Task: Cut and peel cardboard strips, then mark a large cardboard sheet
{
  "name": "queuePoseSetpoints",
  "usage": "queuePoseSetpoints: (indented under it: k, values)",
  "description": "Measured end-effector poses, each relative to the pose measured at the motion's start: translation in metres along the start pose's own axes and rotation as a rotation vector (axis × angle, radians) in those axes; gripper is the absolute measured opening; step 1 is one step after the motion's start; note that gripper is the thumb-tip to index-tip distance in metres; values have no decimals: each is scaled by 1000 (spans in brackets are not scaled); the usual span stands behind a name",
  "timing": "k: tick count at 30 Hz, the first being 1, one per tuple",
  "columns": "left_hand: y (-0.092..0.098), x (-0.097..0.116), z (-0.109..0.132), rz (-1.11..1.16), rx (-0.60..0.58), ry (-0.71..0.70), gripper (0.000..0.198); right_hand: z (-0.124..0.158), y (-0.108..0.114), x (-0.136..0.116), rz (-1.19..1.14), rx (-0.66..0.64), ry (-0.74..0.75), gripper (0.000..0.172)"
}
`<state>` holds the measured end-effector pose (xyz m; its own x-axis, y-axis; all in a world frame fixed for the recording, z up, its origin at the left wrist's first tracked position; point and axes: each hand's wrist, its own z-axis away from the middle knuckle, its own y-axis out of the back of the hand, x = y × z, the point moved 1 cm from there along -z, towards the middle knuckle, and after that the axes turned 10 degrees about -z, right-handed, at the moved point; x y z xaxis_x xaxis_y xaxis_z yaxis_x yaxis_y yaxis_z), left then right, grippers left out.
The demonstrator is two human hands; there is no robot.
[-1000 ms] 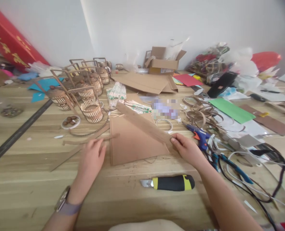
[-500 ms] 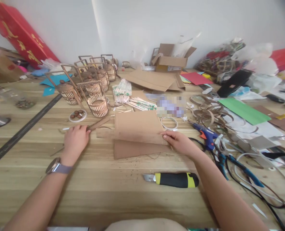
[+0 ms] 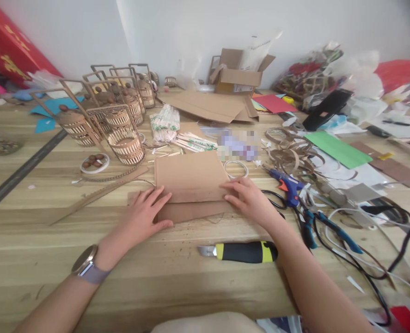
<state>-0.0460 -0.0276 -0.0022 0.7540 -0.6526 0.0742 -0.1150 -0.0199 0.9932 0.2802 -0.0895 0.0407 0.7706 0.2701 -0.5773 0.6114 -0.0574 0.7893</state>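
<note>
A rectangular cardboard piece [image 3: 191, 173] lies flat in front of me, with another brown cardboard piece [image 3: 187, 212] showing below its near edge. My left hand [image 3: 145, 210] rests at the left side of the cardboard, fingers spread. At the right edge, my right hand [image 3: 249, 201] touches the cardboard, its thumb and index finger apart. The end of a thin brown strip [image 3: 131, 198] juts out beside my left fingers; the rest of it is hard to make out. A utility knife [image 3: 242, 252] with yellow-and-black handle lies nearer to me, blade exposed.
Small bamboo baskets [image 3: 126, 145] with tall handles stand at the left, by a white ring [image 3: 95, 164] holding brown beads. Long brown strips [image 3: 97, 196] lie left. On the right are a blue glue gun [image 3: 288, 185], pliers [image 3: 339, 233], cables and coiled strips [image 3: 288, 155].
My left hand has moved right, from the brown strips to the cardboard's left edge, and its fingers have spread. My right hand's pinch has loosened. The strip between the hands has come down onto the cardboard.
</note>
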Motion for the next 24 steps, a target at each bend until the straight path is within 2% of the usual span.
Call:
queuePoseSetpoints:
  k: [3,6,10,14,21,24]
  values:
    - [2,-1,0,-59,19,-25,69,8,-3,-26,120,-208,94,13]
    - [3,0,0,-128,37,-67,69,14,-15,-46,179,-384,25,8]
    - [1,0,2,-166,64,-96,71,17,-23,-49,216,-416,-115,9]
    - [1,-1,2,-171,80,-94,71,19,-18,-42,133,-378,-173,12]
    - [1,-4,3,-150,67,-99,76,24,1,-32,184,-440,-189,16]
    - [0,-4,2,-147,65,-83,76,26,1,-29,195,-406,-175,12]
